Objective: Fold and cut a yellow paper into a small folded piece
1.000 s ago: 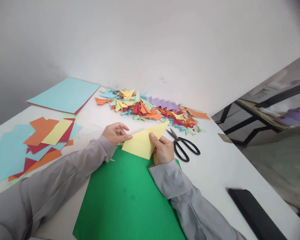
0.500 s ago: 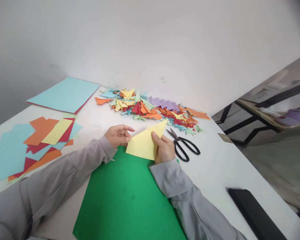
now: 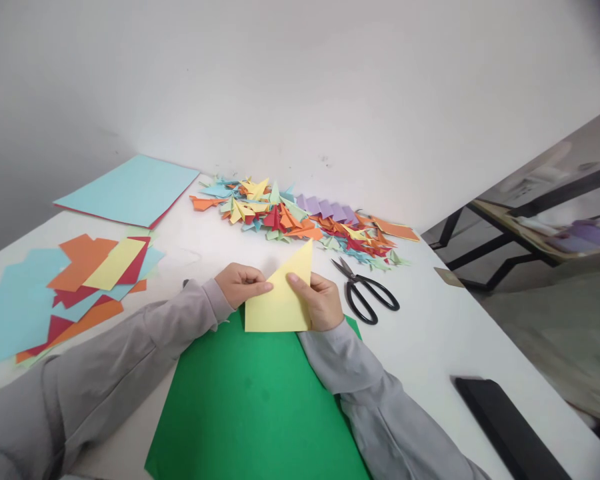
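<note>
We begin with the white table (image 3: 420,353), which has a smooth, slightly shiny top and meets a pale wall along its back edge. Over its near part lies the green sheet (image 3: 250,407), matte and stiff, with its lower left corner sharp. Toward the left edge of the table we see flat paper pieces (image 3: 85,267) in blue, orange, red and yellow, overlapping loosely; no crease shows on them, so we count these as not yet worked. In the back left corner rests a light blue sheet (image 3: 130,190), with red showing below it.

Along the back edge spreads a pile of folded papers (image 3: 285,220), many of them pointed and winged. Much folding is therefore done, in our judgement. Among them stands a neat row of purple pieces (image 3: 325,205). Near the right edge lies a dark, flat, long object (image 3: 510,427), which we cannot name. Between it and the pile are the scissors (image 3: 354,276), with black looped handles and their blades slightly apart.

The yellow paper (image 3: 277,310) is above the upper edge of the green sheet. It has one slanting side ending in a sharp peak, so we judge its shaping early. The left hand (image 3: 240,283) pinches this slanting side; the right hand (image 3: 325,300) grips the opposite side, thumb in front.
</note>
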`<action>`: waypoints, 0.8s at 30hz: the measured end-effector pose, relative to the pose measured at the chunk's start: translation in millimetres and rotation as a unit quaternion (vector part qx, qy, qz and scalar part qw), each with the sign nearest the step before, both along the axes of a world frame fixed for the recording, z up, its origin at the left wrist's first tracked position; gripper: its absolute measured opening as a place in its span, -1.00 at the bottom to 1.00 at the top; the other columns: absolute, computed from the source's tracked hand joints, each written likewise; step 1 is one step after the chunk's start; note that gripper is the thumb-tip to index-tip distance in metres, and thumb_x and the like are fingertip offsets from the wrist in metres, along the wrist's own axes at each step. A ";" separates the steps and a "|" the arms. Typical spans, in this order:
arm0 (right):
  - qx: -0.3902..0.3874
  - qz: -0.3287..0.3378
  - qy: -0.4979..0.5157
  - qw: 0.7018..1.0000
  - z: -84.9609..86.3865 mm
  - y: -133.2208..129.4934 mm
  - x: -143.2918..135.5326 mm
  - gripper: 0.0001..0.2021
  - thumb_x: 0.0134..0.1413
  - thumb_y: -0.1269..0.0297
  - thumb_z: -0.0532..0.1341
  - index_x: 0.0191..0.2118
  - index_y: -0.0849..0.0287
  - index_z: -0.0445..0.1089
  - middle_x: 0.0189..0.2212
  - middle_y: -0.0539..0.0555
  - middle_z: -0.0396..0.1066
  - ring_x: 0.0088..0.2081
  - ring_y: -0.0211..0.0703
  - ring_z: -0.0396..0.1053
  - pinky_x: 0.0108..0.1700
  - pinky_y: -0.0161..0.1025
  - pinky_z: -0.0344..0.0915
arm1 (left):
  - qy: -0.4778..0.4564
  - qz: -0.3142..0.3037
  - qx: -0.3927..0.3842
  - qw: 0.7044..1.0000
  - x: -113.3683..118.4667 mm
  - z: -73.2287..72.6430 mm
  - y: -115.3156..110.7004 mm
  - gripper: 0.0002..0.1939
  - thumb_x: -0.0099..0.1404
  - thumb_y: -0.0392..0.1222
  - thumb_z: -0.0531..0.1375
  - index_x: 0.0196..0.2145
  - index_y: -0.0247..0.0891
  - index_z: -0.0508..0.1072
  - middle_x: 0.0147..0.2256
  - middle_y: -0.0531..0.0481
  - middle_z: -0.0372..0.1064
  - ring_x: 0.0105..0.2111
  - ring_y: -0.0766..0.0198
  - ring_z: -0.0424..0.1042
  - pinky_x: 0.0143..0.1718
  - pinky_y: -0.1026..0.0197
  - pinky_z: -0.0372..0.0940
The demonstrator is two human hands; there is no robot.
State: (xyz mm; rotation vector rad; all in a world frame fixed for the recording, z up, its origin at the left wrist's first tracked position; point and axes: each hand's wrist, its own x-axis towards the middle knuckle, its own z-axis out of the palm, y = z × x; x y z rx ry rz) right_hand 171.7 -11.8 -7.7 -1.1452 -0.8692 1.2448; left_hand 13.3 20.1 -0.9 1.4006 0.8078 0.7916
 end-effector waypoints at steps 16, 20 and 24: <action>-0.054 -0.020 0.086 0.995 4.4 7.6 7.0 -0.76 -0.53 0.27 0.40 -0.71 0.23 0.34 -0.80 -0.06 0.30 -0.72 -0.31 0.23 -0.66 -0.36 0.16 | 0.042 -0.089 0.060 0.993 -2.7 -1.9 -7.3 -0.74 -0.05 -0.16 0.17 -0.74 -0.35 0.24 -0.77 0.16 -0.03 -0.71 0.50 -0.03 -0.68 0.34 -0.15; -0.072 -0.040 0.115 0.990 4.3 13.0 12.7 -0.72 -0.41 0.15 0.36 -0.73 0.25 0.34 -0.82 -0.03 0.28 -0.74 -0.33 0.22 -0.70 -0.37 0.14 | 0.034 -0.089 0.050 0.994 -3.1 -1.1 -7.3 -0.74 -0.08 -0.18 0.18 -0.77 -0.34 0.24 -0.77 0.15 -0.02 -0.72 0.49 -0.03 -0.68 0.33 -0.14; -0.068 -0.070 0.185 0.978 1.1 19.3 19.6 -0.69 -0.34 0.14 0.35 -0.76 0.21 0.27 -0.82 -0.07 0.28 -0.75 -0.38 0.20 -0.68 -0.40 0.19 | 0.018 -0.075 0.059 0.995 -3.5 -0.5 -6.8 -0.72 -0.10 -0.19 0.19 -0.80 -0.33 0.21 -0.78 0.16 -0.06 -0.71 0.50 -0.06 -0.67 0.32 -0.17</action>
